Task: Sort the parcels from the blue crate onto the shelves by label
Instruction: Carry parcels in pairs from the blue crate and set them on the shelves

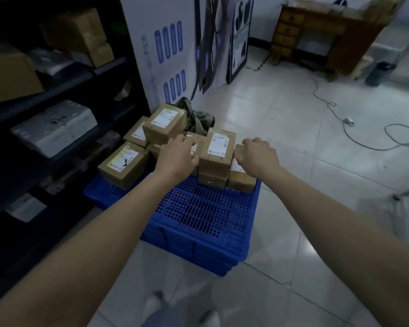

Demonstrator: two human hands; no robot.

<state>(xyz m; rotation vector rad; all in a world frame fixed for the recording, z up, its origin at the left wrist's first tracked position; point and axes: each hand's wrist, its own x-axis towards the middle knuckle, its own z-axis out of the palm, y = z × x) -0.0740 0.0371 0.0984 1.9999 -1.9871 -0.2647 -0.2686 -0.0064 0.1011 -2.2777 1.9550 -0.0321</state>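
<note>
Several brown cardboard parcels with white labels are stacked on an upturned blue crate [206,208]. A tall parcel [219,149] stands between my two hands. My left hand [178,155] reaches over a low parcel [195,140] just left of it, fingers curled down onto that box. My right hand [257,156] grips the top edge of a low parcel [241,175] at the crate's right corner. More parcels lie further left: one at the front left [123,164] and one on top at the back [164,122].
Dark shelves [64,90] along the left hold cardboard boxes and white packages. A white printed board [165,48] leans behind the crate, with an olive cloth [196,116] at its foot. Tiled floor to the right carries a cable [364,138]; a wooden desk [316,31] stands far back.
</note>
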